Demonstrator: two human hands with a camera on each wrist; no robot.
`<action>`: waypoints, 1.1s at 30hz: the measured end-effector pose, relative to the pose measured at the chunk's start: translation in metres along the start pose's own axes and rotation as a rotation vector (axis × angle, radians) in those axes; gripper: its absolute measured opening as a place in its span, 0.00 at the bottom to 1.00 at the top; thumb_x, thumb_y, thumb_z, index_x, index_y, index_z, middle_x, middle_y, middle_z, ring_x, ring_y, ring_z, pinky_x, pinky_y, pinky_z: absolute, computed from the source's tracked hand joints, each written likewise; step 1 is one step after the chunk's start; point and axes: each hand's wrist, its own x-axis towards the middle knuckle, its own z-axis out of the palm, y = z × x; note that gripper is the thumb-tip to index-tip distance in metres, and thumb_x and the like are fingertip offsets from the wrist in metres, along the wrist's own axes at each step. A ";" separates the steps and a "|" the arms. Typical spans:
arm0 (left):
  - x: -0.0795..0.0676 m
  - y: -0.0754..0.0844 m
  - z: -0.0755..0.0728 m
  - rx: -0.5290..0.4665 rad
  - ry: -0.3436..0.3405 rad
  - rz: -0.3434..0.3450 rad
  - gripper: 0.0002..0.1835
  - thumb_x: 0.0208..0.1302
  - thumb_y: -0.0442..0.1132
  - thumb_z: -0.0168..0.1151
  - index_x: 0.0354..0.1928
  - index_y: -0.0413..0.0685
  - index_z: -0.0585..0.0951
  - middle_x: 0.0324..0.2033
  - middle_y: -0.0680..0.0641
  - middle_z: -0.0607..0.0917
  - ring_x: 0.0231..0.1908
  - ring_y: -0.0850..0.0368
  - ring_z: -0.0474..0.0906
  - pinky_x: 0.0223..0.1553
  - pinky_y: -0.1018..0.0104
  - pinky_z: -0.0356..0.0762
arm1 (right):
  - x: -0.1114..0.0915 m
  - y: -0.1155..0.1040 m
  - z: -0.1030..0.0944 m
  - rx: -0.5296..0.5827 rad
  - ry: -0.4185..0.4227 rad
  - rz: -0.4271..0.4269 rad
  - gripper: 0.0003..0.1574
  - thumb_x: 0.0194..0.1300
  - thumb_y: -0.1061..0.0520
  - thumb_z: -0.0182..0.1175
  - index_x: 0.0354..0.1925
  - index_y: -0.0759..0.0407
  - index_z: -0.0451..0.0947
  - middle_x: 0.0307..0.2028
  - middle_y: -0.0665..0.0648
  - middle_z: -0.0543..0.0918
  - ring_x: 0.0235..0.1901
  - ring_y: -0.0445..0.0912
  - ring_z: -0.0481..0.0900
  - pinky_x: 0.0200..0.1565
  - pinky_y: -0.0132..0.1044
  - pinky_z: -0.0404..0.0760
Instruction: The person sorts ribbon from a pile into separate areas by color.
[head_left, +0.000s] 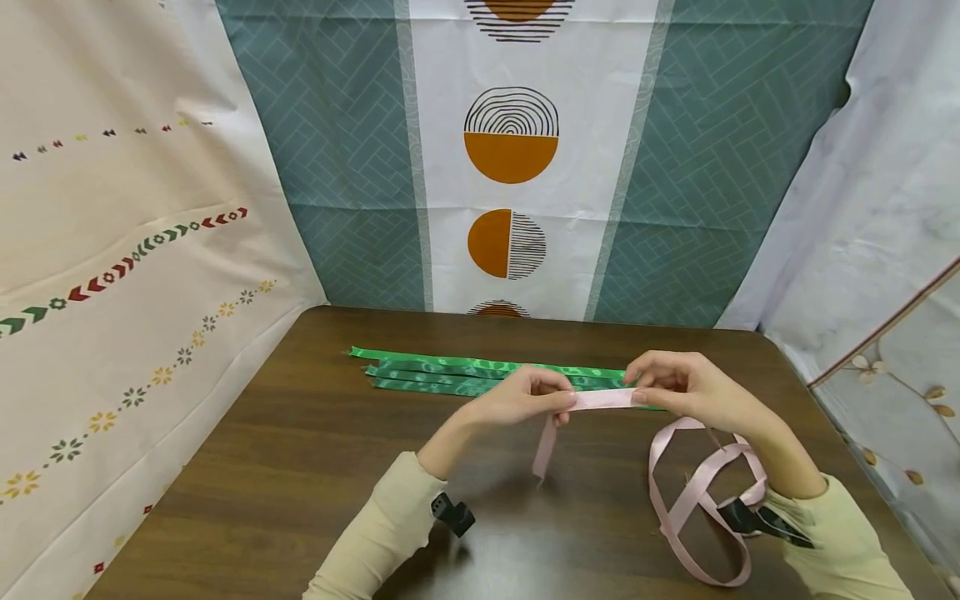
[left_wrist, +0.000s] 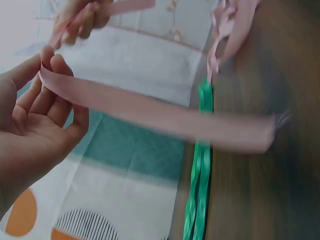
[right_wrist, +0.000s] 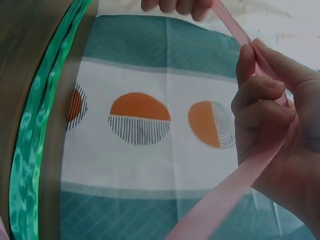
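Pink ribbon (head_left: 606,399) spans between hands above table (head_left: 315,467), near green ribbons (head_left: 427,375). Left hand (head_left: 521,397) pinches it, short tail (head_left: 545,450) hanging. Right hand (head_left: 693,387) pinches too, fingers curled. Risks: ribbon slips if pinch loosens; crossed loops (head_left: 701,485) tangle if pulled; loose end threads may fray further.

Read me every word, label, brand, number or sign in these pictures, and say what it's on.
There are none that I can read.
Pink satin ribbon: no lettering on the visible parts.
Shiny green ribbon strips: none visible.
Teal-and-white cloth backdrop: circles and lines, only decoration.
Cream patterned cloth: chevrons and flowers, no letters.
Small black wrist devices: too small to tell whether they carry any marking.
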 end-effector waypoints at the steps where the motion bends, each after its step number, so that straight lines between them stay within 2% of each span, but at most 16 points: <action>1: -0.004 -0.002 -0.005 0.024 0.015 -0.013 0.09 0.70 0.36 0.55 0.40 0.35 0.81 0.25 0.44 0.81 0.27 0.56 0.77 0.38 0.59 0.79 | -0.001 0.002 -0.001 -0.019 0.016 0.022 0.11 0.62 0.67 0.62 0.44 0.58 0.78 0.28 0.44 0.83 0.23 0.32 0.73 0.22 0.32 0.71; 2: -0.008 -0.003 -0.009 0.044 0.027 -0.028 0.09 0.70 0.36 0.56 0.39 0.36 0.81 0.25 0.40 0.81 0.26 0.54 0.76 0.34 0.62 0.77 | -0.001 0.004 -0.002 -0.040 0.032 0.044 0.10 0.62 0.66 0.63 0.43 0.59 0.79 0.28 0.44 0.83 0.22 0.33 0.73 0.22 0.32 0.71; 4: -0.017 -0.007 -0.019 0.088 0.040 -0.060 0.09 0.69 0.38 0.57 0.38 0.40 0.82 0.26 0.35 0.80 0.23 0.49 0.74 0.26 0.61 0.73 | -0.003 0.008 -0.003 -0.073 0.056 0.090 0.08 0.62 0.64 0.64 0.42 0.58 0.81 0.27 0.44 0.83 0.21 0.33 0.72 0.21 0.32 0.71; 7: -0.032 -0.011 -0.035 0.156 0.040 -0.119 0.08 0.69 0.41 0.59 0.37 0.43 0.82 0.25 0.35 0.81 0.21 0.46 0.72 0.20 0.61 0.66 | -0.005 0.014 -0.006 -0.111 0.077 0.136 0.06 0.61 0.62 0.65 0.39 0.56 0.83 0.25 0.43 0.82 0.19 0.32 0.68 0.19 0.32 0.68; 11: -0.054 -0.016 -0.057 0.229 0.041 -0.169 0.10 0.67 0.41 0.60 0.38 0.40 0.81 0.26 0.41 0.84 0.23 0.42 0.74 0.23 0.64 0.71 | -0.007 0.024 -0.007 -0.117 0.070 0.162 0.04 0.61 0.61 0.66 0.37 0.55 0.83 0.25 0.43 0.81 0.19 0.32 0.66 0.20 0.32 0.69; 14: -0.073 -0.020 -0.072 0.264 0.067 -0.188 0.10 0.67 0.40 0.61 0.40 0.38 0.80 0.28 0.43 0.86 0.25 0.36 0.77 0.30 0.56 0.79 | -0.010 0.032 -0.006 -0.103 0.048 0.152 0.04 0.61 0.61 0.66 0.36 0.54 0.83 0.26 0.46 0.83 0.21 0.34 0.71 0.24 0.32 0.74; 16: -0.086 -0.024 -0.083 0.282 0.094 -0.197 0.09 0.67 0.40 0.60 0.40 0.39 0.80 0.30 0.41 0.86 0.27 0.33 0.79 0.35 0.50 0.80 | -0.012 0.038 -0.006 -0.087 0.034 0.146 0.04 0.61 0.61 0.66 0.36 0.54 0.82 0.27 0.49 0.84 0.23 0.35 0.75 0.27 0.33 0.76; 19: -0.106 -0.030 -0.098 0.294 0.145 -0.207 0.07 0.67 0.39 0.60 0.40 0.42 0.80 0.34 0.34 0.86 0.29 0.30 0.81 0.40 0.48 0.81 | -0.015 0.048 -0.004 -0.069 0.022 0.151 0.03 0.61 0.60 0.66 0.36 0.54 0.82 0.27 0.50 0.83 0.25 0.35 0.77 0.29 0.32 0.78; 22: -0.126 -0.037 -0.113 0.296 0.184 -0.229 0.07 0.67 0.39 0.61 0.40 0.43 0.81 0.37 0.30 0.85 0.30 0.30 0.81 0.42 0.55 0.81 | -0.018 0.058 -0.001 -0.048 0.022 0.180 0.03 0.61 0.60 0.65 0.36 0.56 0.82 0.27 0.47 0.83 0.25 0.34 0.77 0.29 0.32 0.79; 25: -0.146 -0.044 -0.127 0.306 0.212 -0.260 0.08 0.67 0.40 0.61 0.40 0.41 0.82 0.37 0.28 0.84 0.29 0.32 0.82 0.40 0.58 0.82 | -0.022 0.067 0.003 -0.029 0.024 0.225 0.03 0.61 0.58 0.66 0.36 0.56 0.82 0.26 0.46 0.82 0.23 0.33 0.75 0.25 0.32 0.77; 30: -0.177 -0.058 -0.147 0.369 0.268 -0.338 0.11 0.68 0.39 0.59 0.41 0.38 0.84 0.35 0.31 0.85 0.28 0.38 0.83 0.35 0.58 0.80 | -0.024 0.086 0.013 -0.009 -0.005 0.309 0.07 0.62 0.54 0.65 0.35 0.56 0.83 0.24 0.44 0.80 0.18 0.34 0.67 0.18 0.33 0.70; 33: -0.188 -0.066 -0.153 0.395 0.303 -0.389 0.11 0.68 0.38 0.59 0.40 0.37 0.85 0.32 0.34 0.87 0.26 0.47 0.84 0.31 0.60 0.77 | -0.022 0.095 0.021 0.028 -0.048 0.349 0.09 0.64 0.55 0.64 0.37 0.60 0.83 0.23 0.46 0.79 0.18 0.35 0.70 0.20 0.34 0.73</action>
